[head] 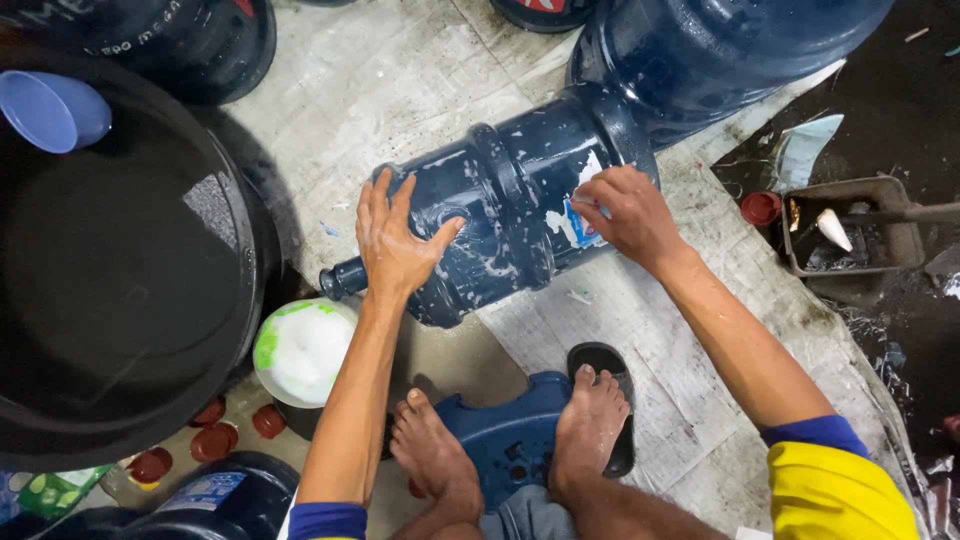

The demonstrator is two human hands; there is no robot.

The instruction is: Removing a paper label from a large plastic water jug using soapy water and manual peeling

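A large dark blue water jug [500, 200] lies on its side on a wet concrete floor, neck pointing to the lower left. My left hand [400, 240] rests flat on the jug's shoulder near the neck, fingers spread. My right hand [625, 212] pinches at a torn white and blue label [578, 225] on the jug's body. Soapy streaks cover the jug.
A big black tub of water [120, 290] with a blue scoop [50, 108] stands at left. A bowl of white foam [300, 350] sits beside it. More blue jugs [720, 50] stand behind. Red caps [215, 440] lie around, a dustpan [845, 235] at right. My bare feet rest on a blue stool [510, 430].
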